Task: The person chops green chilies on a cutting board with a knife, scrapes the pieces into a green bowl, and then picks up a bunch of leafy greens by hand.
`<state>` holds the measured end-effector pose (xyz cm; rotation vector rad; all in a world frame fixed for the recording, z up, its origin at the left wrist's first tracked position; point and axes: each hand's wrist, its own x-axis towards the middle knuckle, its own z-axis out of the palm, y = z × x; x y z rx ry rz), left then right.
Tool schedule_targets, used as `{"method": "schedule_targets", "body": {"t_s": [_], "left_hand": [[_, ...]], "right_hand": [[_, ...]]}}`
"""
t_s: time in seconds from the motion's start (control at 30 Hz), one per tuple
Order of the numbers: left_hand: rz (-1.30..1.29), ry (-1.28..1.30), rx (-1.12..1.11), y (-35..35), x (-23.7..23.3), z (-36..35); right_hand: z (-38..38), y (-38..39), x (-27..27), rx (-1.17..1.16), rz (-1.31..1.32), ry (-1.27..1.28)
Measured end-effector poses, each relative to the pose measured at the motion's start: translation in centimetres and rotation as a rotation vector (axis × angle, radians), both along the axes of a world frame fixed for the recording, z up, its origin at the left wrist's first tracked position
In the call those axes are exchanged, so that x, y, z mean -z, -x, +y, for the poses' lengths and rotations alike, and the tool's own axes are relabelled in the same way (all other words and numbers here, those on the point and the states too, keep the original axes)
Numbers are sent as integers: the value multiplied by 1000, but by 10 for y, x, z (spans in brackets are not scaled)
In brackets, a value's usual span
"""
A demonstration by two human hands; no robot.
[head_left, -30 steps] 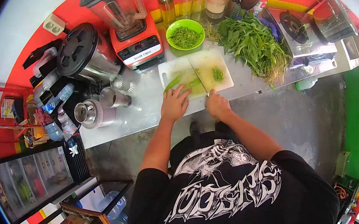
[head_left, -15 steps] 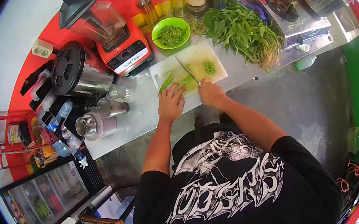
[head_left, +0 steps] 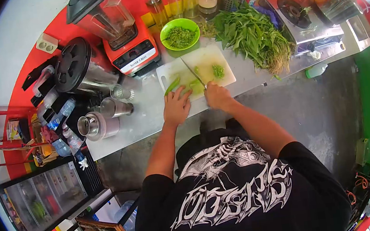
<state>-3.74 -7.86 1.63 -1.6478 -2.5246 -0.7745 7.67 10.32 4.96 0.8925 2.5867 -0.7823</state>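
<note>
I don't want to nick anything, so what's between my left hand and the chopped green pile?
The knife blade and a green vegetable piece; the head view shows both.

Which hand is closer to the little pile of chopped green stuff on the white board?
The right hand. It grips the knife just on the body side of the pile. The left hand is farther left, near the long green vegetable.

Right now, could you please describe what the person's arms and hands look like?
The short, plain black sleeves of a black T-shirt with a large white print on it leave both forearms bare. The left hand and right hand wear no gloves, and no watch or bracelet shows; whether there are rings on the fingers is too small to tell.
</note>
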Motion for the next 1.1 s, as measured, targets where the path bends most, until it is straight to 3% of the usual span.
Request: {"method": "schedule_targets", "body": {"t_s": [0.13, 0.27, 0.47, 1.1], "left_hand": [[-25, 22, -4, 0, 0, -2], [-42, 26, -5, 1, -2, -2], [-28, 21, -19, 0, 0, -2], [-61, 15, -7, 2, 2, -3]], "right_hand": [[-16, -20, -18, 28, 10, 53], [-16, -18, 16, 105, -26, 30], [-1, 5, -3, -6, -13, 7], [-23, -16, -7, 52, -57, 57]]}}
